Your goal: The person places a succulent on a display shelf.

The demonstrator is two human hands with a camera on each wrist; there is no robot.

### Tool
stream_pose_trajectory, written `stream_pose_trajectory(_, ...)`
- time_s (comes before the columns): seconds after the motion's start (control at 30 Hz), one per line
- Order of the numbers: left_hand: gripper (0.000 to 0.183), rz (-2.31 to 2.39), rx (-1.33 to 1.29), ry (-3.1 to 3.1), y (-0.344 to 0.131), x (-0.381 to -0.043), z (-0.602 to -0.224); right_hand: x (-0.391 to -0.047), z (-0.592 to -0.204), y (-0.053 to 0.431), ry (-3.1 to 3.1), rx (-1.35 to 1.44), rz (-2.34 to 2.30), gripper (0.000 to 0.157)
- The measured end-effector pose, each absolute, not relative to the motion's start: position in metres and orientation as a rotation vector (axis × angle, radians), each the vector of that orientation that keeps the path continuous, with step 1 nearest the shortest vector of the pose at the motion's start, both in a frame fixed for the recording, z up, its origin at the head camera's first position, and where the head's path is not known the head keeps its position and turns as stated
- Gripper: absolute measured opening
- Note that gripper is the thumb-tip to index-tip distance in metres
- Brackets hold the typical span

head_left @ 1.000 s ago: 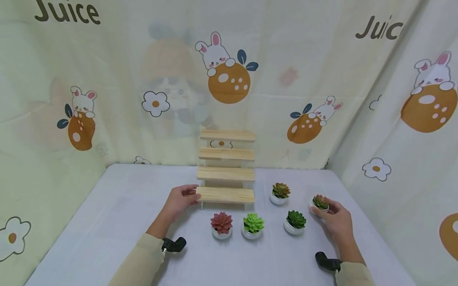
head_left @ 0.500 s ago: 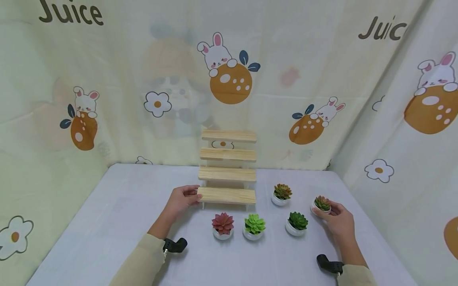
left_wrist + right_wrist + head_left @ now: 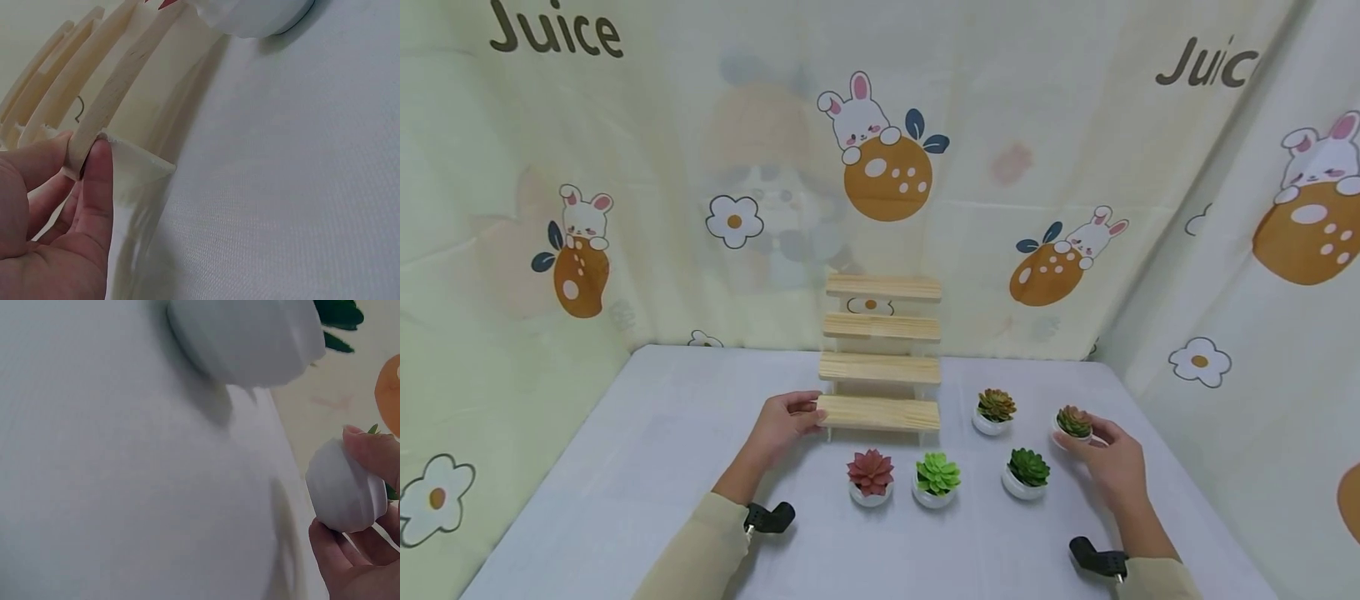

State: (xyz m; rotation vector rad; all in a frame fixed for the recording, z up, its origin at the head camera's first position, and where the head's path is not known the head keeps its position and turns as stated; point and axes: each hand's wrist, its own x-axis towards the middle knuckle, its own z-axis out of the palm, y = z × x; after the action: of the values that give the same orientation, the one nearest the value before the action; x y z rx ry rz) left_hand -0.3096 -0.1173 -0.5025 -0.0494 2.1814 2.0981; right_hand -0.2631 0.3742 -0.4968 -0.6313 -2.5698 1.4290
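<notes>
A four-step wooden stand [image 3: 880, 358] stands at the back of the white table [image 3: 625, 467]. My left hand [image 3: 786, 421] pinches the left end of its lowest step [image 3: 119, 94], thumb on the front edge. My right hand [image 3: 1105, 458] holds a small white pot [image 3: 344, 490] with a reddish-green succulent [image 3: 1073, 422], lifted just off the table at the right. On the table stand three more potted succulents in a row, red [image 3: 870, 477], light green [image 3: 937, 479] and dark green [image 3: 1027, 472], and a brownish one [image 3: 996, 410] beside the stand.
A curtain printed with rabbits and flowers [image 3: 880, 167] hangs close behind the table and along its right side. Another white pot [image 3: 250, 337] sits close in the right wrist view. Black wrist mounts [image 3: 767, 517] show on both sleeves.
The right hand has raised its pot slightly off the table. The left hand keeps its grip on the lowest step. The view has drifted a little.
</notes>
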Motion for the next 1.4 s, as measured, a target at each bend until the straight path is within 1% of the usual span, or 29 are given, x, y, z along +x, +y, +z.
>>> stream_pose_trajectory(0.43, 0.040, 2.082, -0.057, 2.200, -0.119, -0.308, -0.503, -0.266, -0.461, 0.358, -2.628, -0.452, 1.433, 0.096)
stream_pose_trajectory(0.7, 0.040, 2.119, -0.026, 2.180, -0.120, -0.306, -0.503, -0.270, -0.436, 0.336, -2.627, -0.353, 1.463, 0.092)
stream_pose_trajectory(0.93, 0.040, 2.124, -0.027, 2.172, -0.121, -0.306, -0.502, -0.272, -0.421, 0.314, -2.589, -0.229, 1.616, 0.086)
stream_pose_trajectory(1.13, 0.040, 2.116, -0.017, 2.185, -0.120, -0.309, -0.504, -0.277, -0.414, 0.298, -2.591, -0.123, 1.637, 0.083)
stream_pose_trajectory(1.23, 0.040, 2.115, -0.011, 2.185, -0.120, -0.310, -0.506, -0.280, -0.412, 0.290, -2.573, -0.079, 1.642, 0.078)
stream_pose_trajectory(1.4, 0.040, 2.105, -0.006, 2.187, -0.118, -0.310, -0.505, -0.285, -0.407, 0.275, -2.551, -0.030, 1.666, 0.075)
